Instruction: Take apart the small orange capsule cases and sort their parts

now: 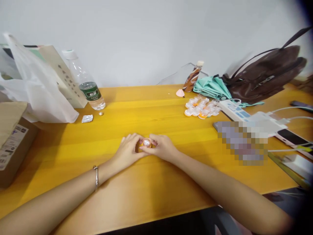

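**A:** What is nearest the camera?

**B:** Two bare forearms reaching forward over a yellow wooden counter [151, 195]. The left wrist wears one silver bracelet [96, 177].

**A:** And the hands?

**B:** The left hand [128, 150] and right hand [163, 147] meet at the counter's middle. Both grips are pinched together on one small orange capsule with a white face [146, 142]. It sits directly between the fingertips, equally near each hand; its long axis cannot be told.

**A:** What lies beyond?

**B:** To the right, a pile of similar orange-and-clear capsules [202, 107], too clustered to count, and one white power strip [233, 110]. Far left, one water bottle [85, 81] and one white plastic bag [34, 85]. At the far right, one brown handbag [266, 75].
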Action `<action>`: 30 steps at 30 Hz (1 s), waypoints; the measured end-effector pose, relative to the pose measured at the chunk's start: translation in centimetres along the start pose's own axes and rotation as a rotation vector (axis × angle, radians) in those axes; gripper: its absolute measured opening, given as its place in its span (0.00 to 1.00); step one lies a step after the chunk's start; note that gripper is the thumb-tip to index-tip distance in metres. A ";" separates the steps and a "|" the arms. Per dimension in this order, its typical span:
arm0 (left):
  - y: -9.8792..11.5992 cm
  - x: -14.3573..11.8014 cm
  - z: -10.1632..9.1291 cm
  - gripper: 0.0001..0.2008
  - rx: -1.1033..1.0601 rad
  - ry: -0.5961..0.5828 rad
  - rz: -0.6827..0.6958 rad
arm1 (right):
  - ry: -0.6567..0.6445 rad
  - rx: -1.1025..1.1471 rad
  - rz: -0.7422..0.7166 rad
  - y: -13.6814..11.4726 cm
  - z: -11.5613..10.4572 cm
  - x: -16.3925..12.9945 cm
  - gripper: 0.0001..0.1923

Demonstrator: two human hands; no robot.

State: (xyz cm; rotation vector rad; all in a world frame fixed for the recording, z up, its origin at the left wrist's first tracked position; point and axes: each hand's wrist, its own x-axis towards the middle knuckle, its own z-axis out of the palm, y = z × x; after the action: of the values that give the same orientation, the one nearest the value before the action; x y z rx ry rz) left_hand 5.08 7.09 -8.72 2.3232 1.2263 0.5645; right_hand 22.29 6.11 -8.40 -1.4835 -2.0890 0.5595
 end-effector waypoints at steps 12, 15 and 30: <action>0.8 0.6 0.8 0.06 -0.074 0.097 0.079 | -0.010 -0.205 0.048 0.1 -0.7 0.1 0.25; 1.1 0.5 0.7 0.05 -0.098 0.054 0.099 | -0.010 -0.267 0.006 0.0 -0.8 -0.3 0.23; 0.9 0.5 0.8 0.08 -0.226 0.033 0.167 | -0.012 -0.208 -0.224 -0.3 -2.9 -1.5 0.26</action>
State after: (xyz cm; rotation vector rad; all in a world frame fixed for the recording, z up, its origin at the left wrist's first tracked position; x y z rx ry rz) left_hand 6.36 6.92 -8.81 2.2425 0.9344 0.7598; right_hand 24.32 4.70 -6.19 -1.3304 -2.3419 0.2730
